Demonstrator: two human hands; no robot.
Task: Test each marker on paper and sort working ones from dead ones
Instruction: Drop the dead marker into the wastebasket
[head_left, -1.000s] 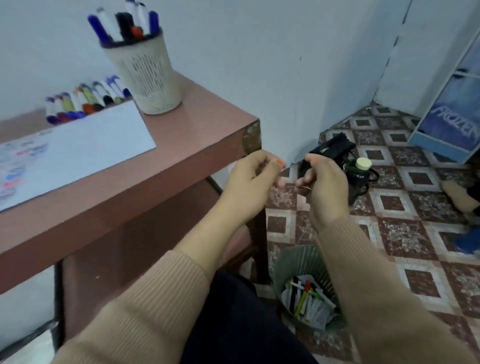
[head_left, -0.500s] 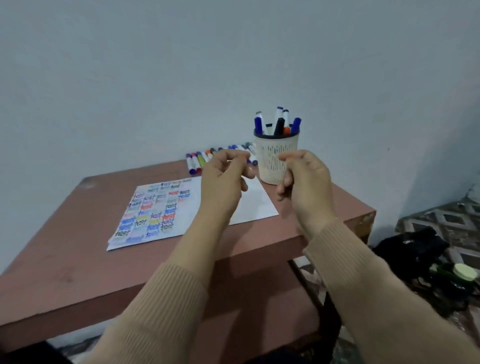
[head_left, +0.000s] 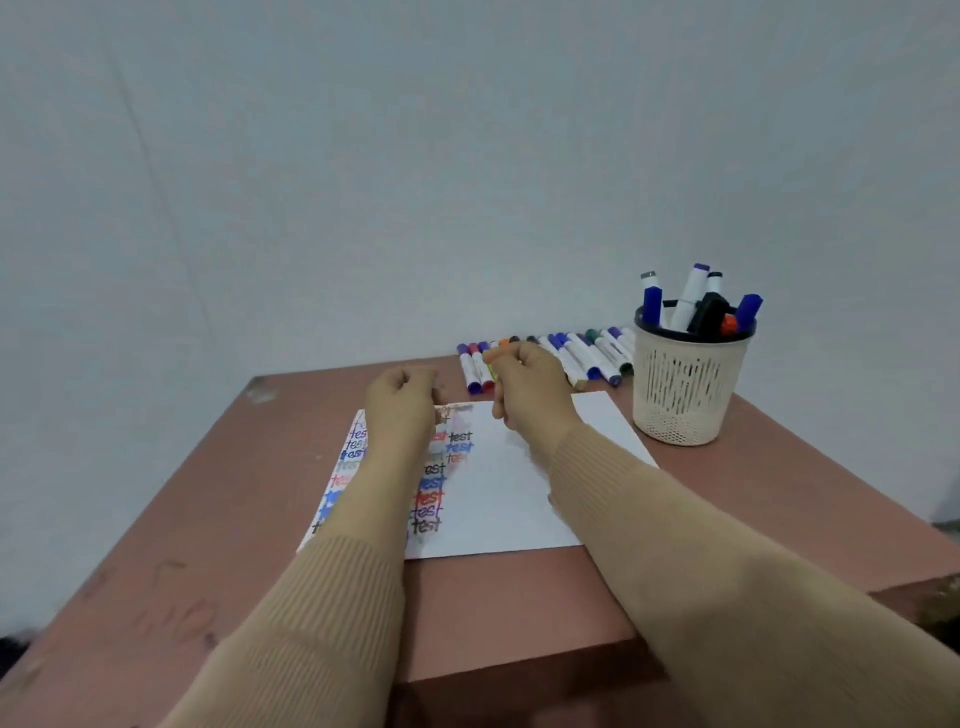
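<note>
Hands: since half a second ago, both have been brought further in over the table, and the view has been turned so that the tiled floor and the black bag are lost from sight
Left hand (head_left: 402, 415): held above the written part of the paper, seen from the back, fingers curled inward; nothing is seen in it, but the palm is hidden, so whether anything is held cannot be told
Right hand (head_left: 530, 395): held over the far edge of the paper, fingertips curled and close to the near ends of the laid-out markers; whether one is pinched cannot be told
Paper (head_left: 509, 499): white sheet laid flat on the table, its left half filled with columns of the word "test" in several colours, its right half blank
Row of markers (head_left: 576, 356): laid side by side on the table against the wall, just beyond the paper, partly hidden by the right hand
Mesh pen cup (head_left: 685, 395): cream-coloured, stood upright to the right of the paper
Markers in the cup (head_left: 691, 296): several stood on end, caps blue, black and orange
Table (head_left: 234, 519): reddish-brown top, pushed against a pale wall (head_left: 415, 156)
Sleeves (head_left: 727, 571): tan ribbed knit, worn down to both wrists
</note>
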